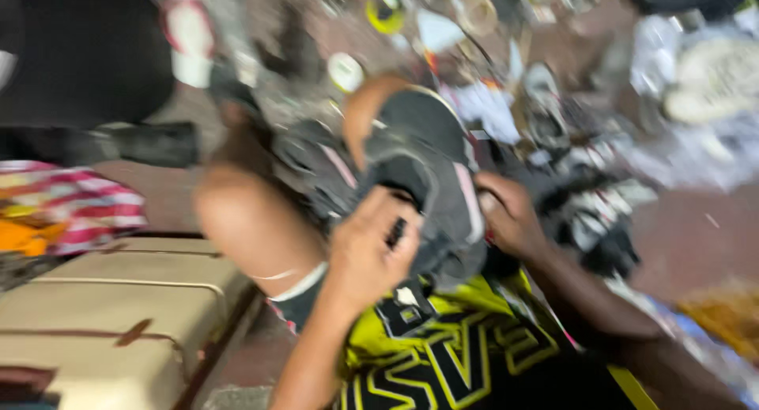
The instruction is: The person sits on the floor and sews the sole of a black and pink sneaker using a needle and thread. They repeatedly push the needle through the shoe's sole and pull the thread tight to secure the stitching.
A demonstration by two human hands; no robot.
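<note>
Nearest, a yellow-and-black garment point(443, 355) with big letter shapes covers the person's lap, and a beige case point(103, 315) lies at the lower left. Just above the lap, the left hand point(371, 248) closes its grip on the near edge of a dark shoe point(431, 173) with pale pink trim, fingers curled over the opening. The right hand point(510, 216) clasps the same shoe on its other side, thumb pressed to the trim. The shoe rests against a bare knee point(253, 220), held between both hands. Farther off, a striped red-and-white cloth point(79, 204) lies left, and blurred shoes and scraps point(585, 196) litter the floor point(688, 236).
</note>
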